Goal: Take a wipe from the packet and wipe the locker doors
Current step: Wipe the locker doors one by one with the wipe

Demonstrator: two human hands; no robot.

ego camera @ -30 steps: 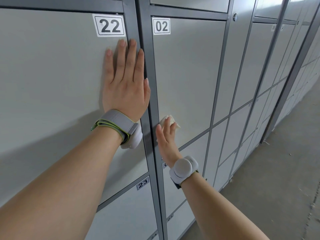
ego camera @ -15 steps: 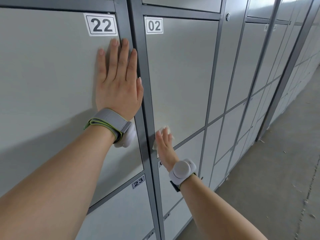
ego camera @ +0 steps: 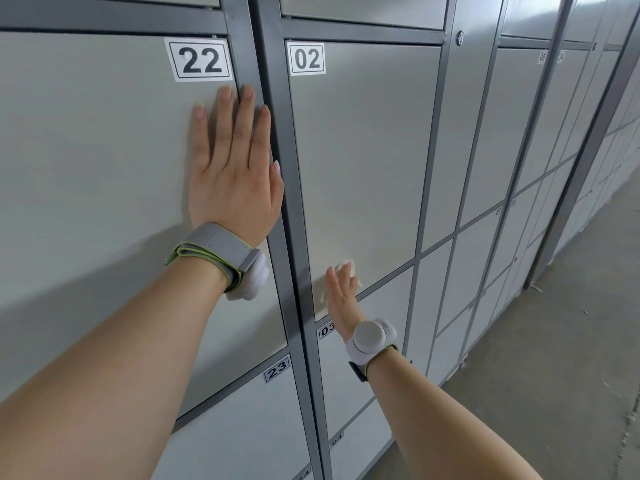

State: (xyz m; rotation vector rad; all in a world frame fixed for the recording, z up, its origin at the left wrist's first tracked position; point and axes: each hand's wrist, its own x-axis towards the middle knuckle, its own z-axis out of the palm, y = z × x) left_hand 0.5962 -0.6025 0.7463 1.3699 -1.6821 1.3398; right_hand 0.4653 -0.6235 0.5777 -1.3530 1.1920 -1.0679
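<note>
Pinned flat under the right hand [ego camera: 341, 292]: a crumpled white wipe [ego camera: 347, 265], pressed against the light grey metal locker door marked 02 [ego camera: 363, 161]. Fingers are extended, not curled; the wipe is held by palm and finger pressure against the panel, its edges seen above the fingertips and at the left of the palm. Contact point is at the lower left part of door 02, just above the dark grey horizontal frame rail [ego camera: 384, 282] and the small 03 label [ego camera: 326, 330] below it.

Left hand [ego camera: 235, 174] is spread open and laid flat on the light grey locker door marked 22 [ego camera: 93, 161], nothing held. Its fingertips are just below the white 22 number sticker [ego camera: 200, 59]; the thumb side touches the dark grey vertical frame post [ego camera: 277, 133] between doors 22 and 02.

Grey fabric strap with green edging [ego camera: 214, 249] is worn on the left wrist, a round white plastic device [ego camera: 370, 337] on the right wrist.

Door 23 [ego camera: 242, 427] is seen below 22. Further locker columns run off to the far right, along a grey concrete floor [ego camera: 554, 341].
</note>
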